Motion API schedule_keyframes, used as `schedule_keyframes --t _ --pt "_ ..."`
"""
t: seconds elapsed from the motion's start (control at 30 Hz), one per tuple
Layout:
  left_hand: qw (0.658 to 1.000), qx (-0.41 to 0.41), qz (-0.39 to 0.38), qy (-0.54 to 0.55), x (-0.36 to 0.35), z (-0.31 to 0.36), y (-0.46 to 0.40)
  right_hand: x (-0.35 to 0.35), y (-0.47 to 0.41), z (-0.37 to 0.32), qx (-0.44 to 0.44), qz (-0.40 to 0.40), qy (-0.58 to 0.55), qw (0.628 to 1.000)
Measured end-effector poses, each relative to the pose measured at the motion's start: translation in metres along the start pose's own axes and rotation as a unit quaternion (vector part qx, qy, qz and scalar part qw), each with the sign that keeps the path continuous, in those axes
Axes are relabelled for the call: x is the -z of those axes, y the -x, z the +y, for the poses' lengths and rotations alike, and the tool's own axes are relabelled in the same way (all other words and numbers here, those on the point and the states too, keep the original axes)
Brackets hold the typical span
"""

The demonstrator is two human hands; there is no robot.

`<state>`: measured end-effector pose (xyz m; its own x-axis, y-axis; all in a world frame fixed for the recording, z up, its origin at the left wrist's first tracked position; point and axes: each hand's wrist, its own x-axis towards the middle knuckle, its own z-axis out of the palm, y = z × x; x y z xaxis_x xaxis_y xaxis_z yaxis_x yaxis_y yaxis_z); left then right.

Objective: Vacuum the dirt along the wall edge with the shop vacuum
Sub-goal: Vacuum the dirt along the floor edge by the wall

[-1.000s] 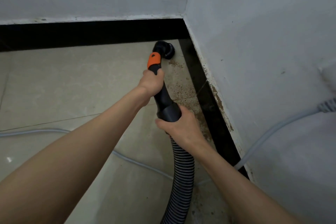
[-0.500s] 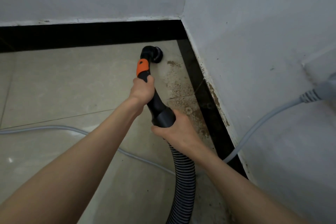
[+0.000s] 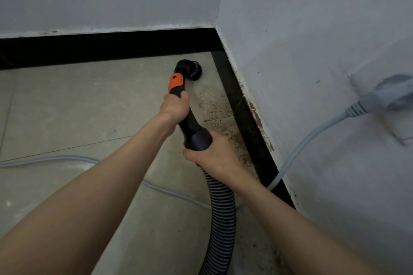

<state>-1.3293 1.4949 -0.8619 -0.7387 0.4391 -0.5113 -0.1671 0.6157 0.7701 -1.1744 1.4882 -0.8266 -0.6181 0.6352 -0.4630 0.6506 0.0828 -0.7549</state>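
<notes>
Two hands guide the wand (image 3: 190, 123): the left hand (image 3: 175, 107) is wrapped round it below the orange collar (image 3: 176, 82), the right hand (image 3: 214, 154) grips the cuff where the hose (image 3: 221, 214) joins. The brush (image 3: 192, 69) sits on the floor (image 3: 67, 107) near its far right corner. Best to draw it back along the right edge, through the dirt (image 3: 221, 118) beside the skirting (image 3: 245, 116), head kept flat

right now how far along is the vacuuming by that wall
Partway. Done: the beige floor tile just behind the round black brush nozzle near the corner looks fairly clean. In hand: the left hand grips the black wand below its orange collar, the right hand holds the cuff of the ribbed black hose. Left: brown dirt specks lie along the black baseboard, toward the person.
</notes>
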Motion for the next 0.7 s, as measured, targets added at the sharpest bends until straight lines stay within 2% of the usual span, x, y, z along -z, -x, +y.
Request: schedule_keyframes --t 0.33,0.4,0.57,0.7 --pt "0.997 -0.033 -0.071 -0.021 -0.023 0.032 0.002 0.017 -0.004 0.0 -0.024 0.044 -0.039 0.998" --pt "0.998 -0.033 -0.058 -0.022 -0.018 0.021 0.006 0.014 0.003 0.003 -0.016 0.03 -0.032 0.999" --pt "0.999 -0.005 0.04 -0.005 0.007 -0.029 0.029 0.0 0.028 0.012 0.005 -0.042 0.021 0.999" --pt "0.999 0.022 0.027 0.032 0.016 -0.039 0.049 -0.001 0.041 0.012 0.009 -0.067 0.039 0.997"
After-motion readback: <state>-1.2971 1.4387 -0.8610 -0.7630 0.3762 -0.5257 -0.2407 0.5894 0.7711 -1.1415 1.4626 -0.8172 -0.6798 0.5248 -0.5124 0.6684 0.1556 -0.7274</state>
